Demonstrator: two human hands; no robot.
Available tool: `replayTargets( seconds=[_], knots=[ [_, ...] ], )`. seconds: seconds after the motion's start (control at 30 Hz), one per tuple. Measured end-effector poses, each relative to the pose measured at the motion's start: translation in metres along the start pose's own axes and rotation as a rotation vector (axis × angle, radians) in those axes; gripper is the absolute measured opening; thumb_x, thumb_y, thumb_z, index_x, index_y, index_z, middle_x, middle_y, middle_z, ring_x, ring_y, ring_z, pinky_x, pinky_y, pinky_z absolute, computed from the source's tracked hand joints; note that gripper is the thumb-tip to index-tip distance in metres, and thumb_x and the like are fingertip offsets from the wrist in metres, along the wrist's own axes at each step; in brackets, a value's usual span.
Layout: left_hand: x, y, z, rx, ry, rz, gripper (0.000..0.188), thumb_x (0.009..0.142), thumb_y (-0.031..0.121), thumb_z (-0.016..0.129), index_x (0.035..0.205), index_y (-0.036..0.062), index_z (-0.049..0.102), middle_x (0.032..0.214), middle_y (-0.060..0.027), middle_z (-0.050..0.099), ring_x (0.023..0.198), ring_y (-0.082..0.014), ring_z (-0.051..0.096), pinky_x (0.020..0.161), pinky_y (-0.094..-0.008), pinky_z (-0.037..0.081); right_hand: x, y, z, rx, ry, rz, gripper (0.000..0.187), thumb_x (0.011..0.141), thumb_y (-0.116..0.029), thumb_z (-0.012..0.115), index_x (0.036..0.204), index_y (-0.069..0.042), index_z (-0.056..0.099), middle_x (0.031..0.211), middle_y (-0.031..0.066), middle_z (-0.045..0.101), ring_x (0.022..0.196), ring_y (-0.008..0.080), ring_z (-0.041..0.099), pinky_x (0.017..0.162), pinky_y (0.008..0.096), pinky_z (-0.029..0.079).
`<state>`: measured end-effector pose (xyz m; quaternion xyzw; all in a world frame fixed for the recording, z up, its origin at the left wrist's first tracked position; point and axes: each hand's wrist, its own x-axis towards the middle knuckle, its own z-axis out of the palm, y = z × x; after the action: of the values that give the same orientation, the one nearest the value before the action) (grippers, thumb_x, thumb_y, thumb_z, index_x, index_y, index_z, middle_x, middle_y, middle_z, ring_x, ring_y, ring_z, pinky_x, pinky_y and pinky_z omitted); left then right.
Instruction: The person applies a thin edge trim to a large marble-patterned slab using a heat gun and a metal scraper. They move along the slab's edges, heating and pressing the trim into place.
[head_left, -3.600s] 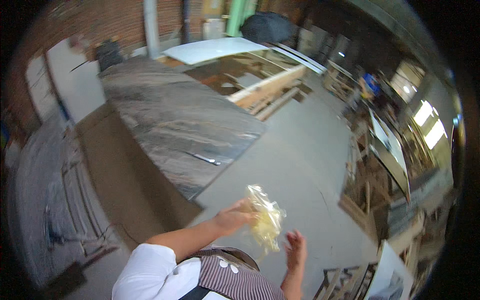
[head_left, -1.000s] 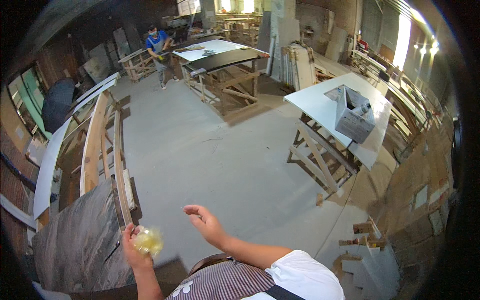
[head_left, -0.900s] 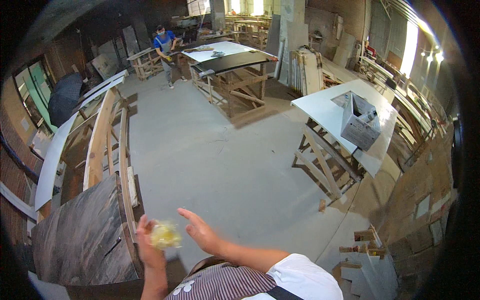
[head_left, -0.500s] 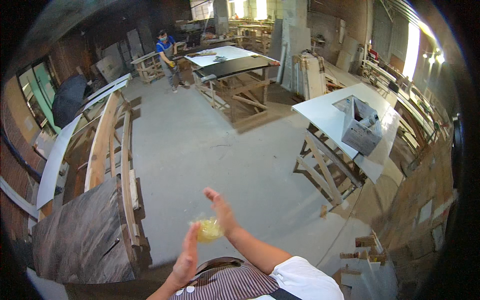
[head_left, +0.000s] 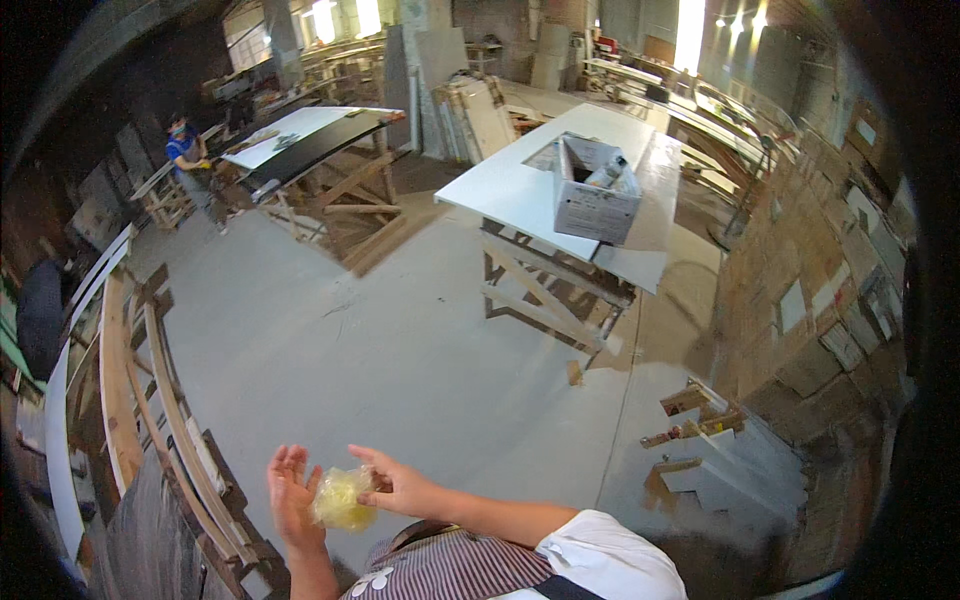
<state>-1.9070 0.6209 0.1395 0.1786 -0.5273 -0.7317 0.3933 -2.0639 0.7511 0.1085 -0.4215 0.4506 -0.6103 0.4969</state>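
A crumpled clear plastic bag with something yellow inside (head_left: 343,499) is between my hands, low in front of my striped apron. My right hand (head_left: 392,486) grips the bag's right side with its lower fingers, and its index finger points out above. My left hand (head_left: 295,497) is held upright at the bag's left side, fingers stretched and the thumb against the plastic. The yellow contents are too blurred to name.
A white-topped trestle table (head_left: 515,165) carries an open cardboard box (head_left: 597,208). Another table (head_left: 300,140) stands farther back, near a person in blue (head_left: 188,155). Wooden rails (head_left: 120,390) run along the left. Wood pieces (head_left: 700,425) and stacked panels (head_left: 800,300) are right.
The view has swung right, so the tables and the person appear farther left. My right hand, apart from the bag before, has closed on it. My left hand's fingers have spread.
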Motion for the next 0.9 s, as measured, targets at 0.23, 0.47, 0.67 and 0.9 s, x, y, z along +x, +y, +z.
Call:
replayTargets(
  seconds=[0.23, 0.47, 0.67, 0.9],
  knots=[
    [0.036, -0.056, 0.047, 0.056, -0.215, -0.501, 0.052, 0.085, 0.018, 0.065, 0.131, 0.0049, 0.043, 0.124, -0.0140, 0.053, 0.116, -0.0253, 0.052, 0.098, -0.0375, 0.044, -0.031, -0.005, -0.069, -0.084, 0.559, -0.067, 0.094, 0.082, -0.041, 0.077, 0.145, -0.001, 0.021, 0.104, 0.0120, 0.057, 0.088, 0.0159, 0.058, 0.079, 0.0295, 0.050],
    [0.119, -0.130, 0.103, -0.101, -0.495, -0.670, 0.055, 0.079, 0.003, 0.068, 0.128, -0.0005, 0.044, 0.116, -0.0109, 0.058, 0.109, -0.0213, 0.057, 0.096, -0.0356, 0.046, -0.051, 0.001, -0.168, 0.008, 0.827, -0.025, 0.073, 0.091, -0.039, 0.066, 0.142, -0.002, 0.028, 0.114, 0.0132, 0.054, 0.089, 0.0149, 0.059, 0.075, 0.0291, 0.050],
    [0.190, -0.171, 0.182, -0.001, -0.642, -0.714, 0.064, 0.083, 0.003, 0.066, 0.138, -0.0002, 0.035, 0.126, -0.0158, 0.055, 0.116, -0.0252, 0.054, 0.101, -0.0377, 0.042, -0.059, -0.033, -0.258, -0.236, 0.906, -0.047, 0.046, 0.091, -0.024, 0.067, 0.128, -0.003, 0.049, 0.109, 0.0069, 0.059, 0.080, 0.0126, 0.061, 0.072, 0.0276, 0.050],
    [0.249, -0.208, 0.247, -0.357, -0.740, -0.729, 0.081, 0.086, 0.009, 0.066, 0.151, 0.0052, 0.018, 0.137, -0.0210, 0.047, 0.122, -0.0307, 0.051, 0.102, -0.0415, 0.042, -0.058, -0.077, -0.328, -0.465, 1.018, 0.094, 0.021, 0.086, -0.013, 0.070, 0.104, -0.004, 0.064, 0.089, 0.0014, 0.062, 0.077, 0.0093, 0.058, 0.071, 0.0253, 0.049]
  ],
)
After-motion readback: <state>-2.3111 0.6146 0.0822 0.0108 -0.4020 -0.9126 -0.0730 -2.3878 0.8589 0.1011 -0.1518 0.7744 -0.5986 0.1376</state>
